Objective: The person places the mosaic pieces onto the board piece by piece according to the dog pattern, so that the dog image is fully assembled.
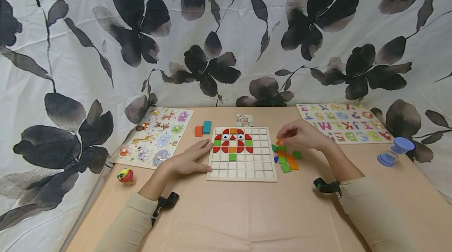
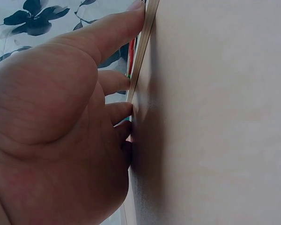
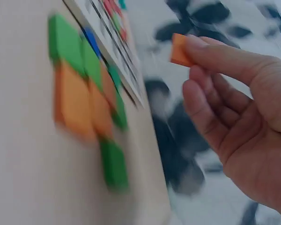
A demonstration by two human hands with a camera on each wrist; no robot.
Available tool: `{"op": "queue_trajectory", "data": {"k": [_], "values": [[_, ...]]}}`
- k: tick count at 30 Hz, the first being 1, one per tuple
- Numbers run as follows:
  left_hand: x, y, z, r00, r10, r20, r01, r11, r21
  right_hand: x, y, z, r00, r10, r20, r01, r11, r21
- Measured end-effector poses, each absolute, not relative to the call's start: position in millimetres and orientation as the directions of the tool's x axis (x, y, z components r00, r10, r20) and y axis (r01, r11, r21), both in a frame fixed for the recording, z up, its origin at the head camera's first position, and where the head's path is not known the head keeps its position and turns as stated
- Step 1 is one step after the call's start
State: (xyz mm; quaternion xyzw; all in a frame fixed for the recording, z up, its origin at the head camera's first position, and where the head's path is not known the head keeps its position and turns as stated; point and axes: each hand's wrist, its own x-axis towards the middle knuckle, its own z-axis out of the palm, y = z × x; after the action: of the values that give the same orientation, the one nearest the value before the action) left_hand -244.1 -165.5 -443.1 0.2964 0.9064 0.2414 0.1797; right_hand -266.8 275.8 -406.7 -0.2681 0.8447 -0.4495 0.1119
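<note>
A white grid board [image 1: 260,161] lies mid-table, with red, green, orange and eye-marked tiles [image 1: 233,140] forming an owl-like pattern in its upper left. My left hand [image 1: 190,158] rests at the board's left edge, its thumb and fingertips touching the rim and its fingers fairly straight. Between thumb and fingers, my right hand [image 1: 300,134] pinches an orange square tile [image 3: 180,49], raised above the pile. Beneath that hand, right of the board, lie several loose green and orange tiles [image 1: 290,158], with a bit of blue at the board's edge.
A small pattern card [image 1: 245,120] lies behind the board. Orange and blue blocks [image 1: 206,127] are at its back left. An animal sheet [image 1: 155,136] lies left, a letter sheet [image 1: 346,122] right. A toy figure [image 1: 125,176] stands front left, a blue-ended hourglass-shaped object [image 1: 394,151] far right.
</note>
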Motion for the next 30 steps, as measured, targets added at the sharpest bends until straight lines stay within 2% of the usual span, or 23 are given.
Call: {"op": "queue_trajectory", "data": {"k": [6, 12, 23, 30], "values": [[-244, -166, -443, -0.760, 0.624, -0.180, 0.453, 0.708, 0.542, -272, 212, -417, -0.777, -0.626, 0.066, -0.393, 0.401, -0.828], [-244, -165, -443, -0.757, 0.631, -0.172, 0.466, 0.705, 0.535, -273, 166, -429, -0.695, -0.713, 0.088, -0.510, 0.403, -0.760], [-243, -165, -442, -0.753, 0.636, -0.166, 0.466, 0.695, 0.548, -271, 144, -433, -0.716, -0.697, 0.052, -0.539, 0.504, -0.675], [-244, -165, -442, -0.754, 0.633, -0.175, 0.455, 0.696, 0.555, -265, 140, -430, -0.712, -0.702, 0.017, -0.585, 0.580, -0.568]]}}
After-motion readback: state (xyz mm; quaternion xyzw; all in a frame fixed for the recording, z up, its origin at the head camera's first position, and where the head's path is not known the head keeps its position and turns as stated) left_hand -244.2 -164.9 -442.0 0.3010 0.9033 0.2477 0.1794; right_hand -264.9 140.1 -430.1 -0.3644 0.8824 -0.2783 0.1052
